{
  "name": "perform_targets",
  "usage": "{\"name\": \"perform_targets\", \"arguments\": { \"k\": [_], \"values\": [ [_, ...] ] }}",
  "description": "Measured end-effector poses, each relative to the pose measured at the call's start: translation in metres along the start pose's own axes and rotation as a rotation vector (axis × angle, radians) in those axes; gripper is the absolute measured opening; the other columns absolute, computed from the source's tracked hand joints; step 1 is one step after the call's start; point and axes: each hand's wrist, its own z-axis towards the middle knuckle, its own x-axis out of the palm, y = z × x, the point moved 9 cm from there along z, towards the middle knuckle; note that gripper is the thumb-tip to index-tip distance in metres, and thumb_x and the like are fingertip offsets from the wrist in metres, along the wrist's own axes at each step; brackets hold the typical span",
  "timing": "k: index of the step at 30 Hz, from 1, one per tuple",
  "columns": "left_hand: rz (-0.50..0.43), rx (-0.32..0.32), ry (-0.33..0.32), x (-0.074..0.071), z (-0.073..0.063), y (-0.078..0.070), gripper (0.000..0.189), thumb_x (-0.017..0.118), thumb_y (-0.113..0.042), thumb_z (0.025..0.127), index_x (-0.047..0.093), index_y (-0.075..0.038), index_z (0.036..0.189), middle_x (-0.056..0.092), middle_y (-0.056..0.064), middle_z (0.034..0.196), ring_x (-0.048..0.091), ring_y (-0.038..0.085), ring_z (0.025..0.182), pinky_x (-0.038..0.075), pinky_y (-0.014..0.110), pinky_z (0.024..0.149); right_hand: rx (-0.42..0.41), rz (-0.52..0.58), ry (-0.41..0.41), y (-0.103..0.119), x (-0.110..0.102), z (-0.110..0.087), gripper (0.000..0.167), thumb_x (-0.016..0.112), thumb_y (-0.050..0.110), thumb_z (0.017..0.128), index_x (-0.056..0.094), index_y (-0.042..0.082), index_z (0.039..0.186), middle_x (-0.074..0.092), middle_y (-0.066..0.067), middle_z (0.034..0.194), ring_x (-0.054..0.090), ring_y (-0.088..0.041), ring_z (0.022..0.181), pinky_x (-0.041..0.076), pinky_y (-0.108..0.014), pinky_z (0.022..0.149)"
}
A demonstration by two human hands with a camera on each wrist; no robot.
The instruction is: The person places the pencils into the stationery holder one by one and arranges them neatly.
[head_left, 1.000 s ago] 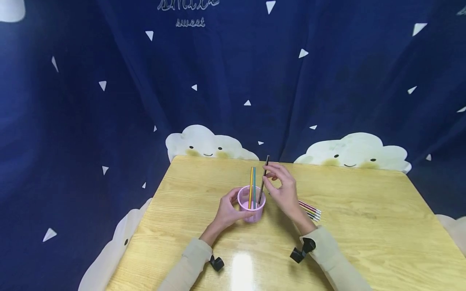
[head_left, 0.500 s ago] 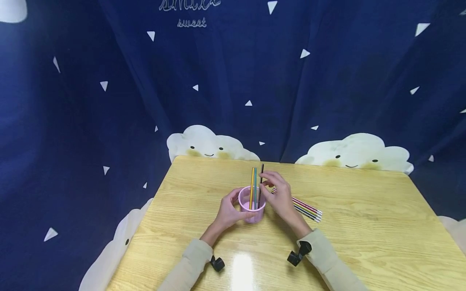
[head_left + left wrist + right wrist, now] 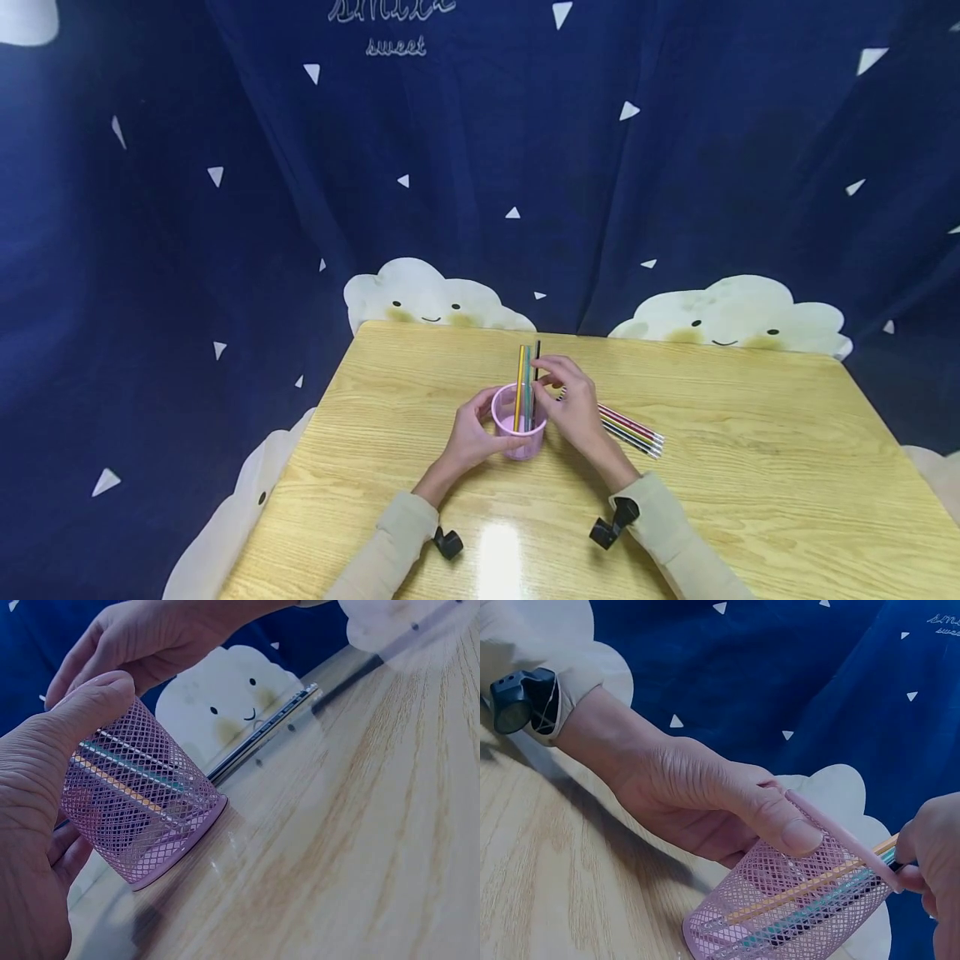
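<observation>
My left hand (image 3: 471, 433) grips a pink mesh pencil cup (image 3: 142, 817) round its side, thumb near the rim. The cup stands upright on the table. A yellow pencil (image 3: 520, 371) and a teal pencil (image 3: 527, 367) lean in it, their upper ends above the rim. With thumb and fingertips, my right hand (image 3: 573, 407) pinches a black pencil (image 3: 537, 350) at the cup's right side. Its lower part is inside the cup, beside the teal one. Through the mesh in the right wrist view, the pencils (image 3: 795, 892) slant toward the base.
Several striped pencils (image 3: 632, 430) lie side by side on the wooden table (image 3: 750, 467), right of the cup and partly behind my right hand. A dark blue curtain (image 3: 465, 125) with white clouds hangs beyond the table's far edge. Both wrists carry black devices.
My right hand has moved left and slightly down, bringing the black pencil lower and more upright in the cup, closer to the teal pencil. The left hand keeps holding the cup in place.
</observation>
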Motion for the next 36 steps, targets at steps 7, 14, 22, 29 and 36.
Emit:
{"name": "perform_targets", "arguments": {
  "k": [7,14,22,29,36],
  "values": [
    [0.008,0.002,0.0,0.001,0.0,-0.001,0.083,0.096,-0.005,0.067,0.06,-0.005,0.142,0.069,0.013,0.135,0.065,0.035,0.125,0.051,0.048,0.112,0.043,-0.043,0.026,-0.002,0.003,0.0,0.034,0.078,-0.011,0.084,0.075,-0.001,0.116,0.073,-0.014,0.113,0.075,-0.025,0.083,0.063,-0.045,0.073],
    [0.027,-0.003,-0.003,0.001,0.001,0.0,0.084,0.097,-0.005,0.066,0.06,-0.005,0.142,0.069,0.011,0.135,0.065,0.031,0.125,0.051,0.045,0.111,0.059,-0.094,0.054,-0.004,0.003,-0.001,0.03,0.078,-0.004,0.087,0.076,0.002,0.116,0.075,-0.012,0.112,0.072,-0.026,0.086,0.06,-0.047,0.076],
    [0.021,-0.007,-0.006,0.001,0.002,-0.001,0.083,0.097,-0.005,0.066,0.061,-0.006,0.141,0.069,0.011,0.134,0.065,0.032,0.125,0.051,0.047,0.112,0.105,-0.043,0.113,-0.008,0.001,-0.009,0.027,0.074,0.004,0.093,0.077,0.007,0.119,0.074,-0.01,0.126,0.069,-0.026,0.101,0.057,-0.052,0.087],
    [0.018,-0.031,-0.006,0.002,-0.001,-0.001,0.085,0.098,-0.006,0.065,0.061,-0.009,0.141,0.069,0.009,0.134,0.065,0.032,0.125,0.05,0.047,0.113,0.091,-0.031,0.063,-0.015,-0.015,-0.022,0.026,0.073,0.002,0.094,0.076,0.003,0.12,0.074,-0.011,0.125,0.068,-0.026,0.101,0.055,-0.036,0.09],
    [-0.002,-0.017,-0.013,0.001,0.0,0.0,0.086,0.098,0.0,0.063,0.061,-0.005,0.141,0.069,0.014,0.133,0.065,0.037,0.124,0.051,0.053,0.111,0.108,-0.09,0.047,-0.031,-0.033,-0.038,0.022,0.074,0.001,0.093,0.077,0.003,0.114,0.075,-0.009,0.115,0.068,-0.026,0.099,0.051,-0.025,0.091]
  ]
}}
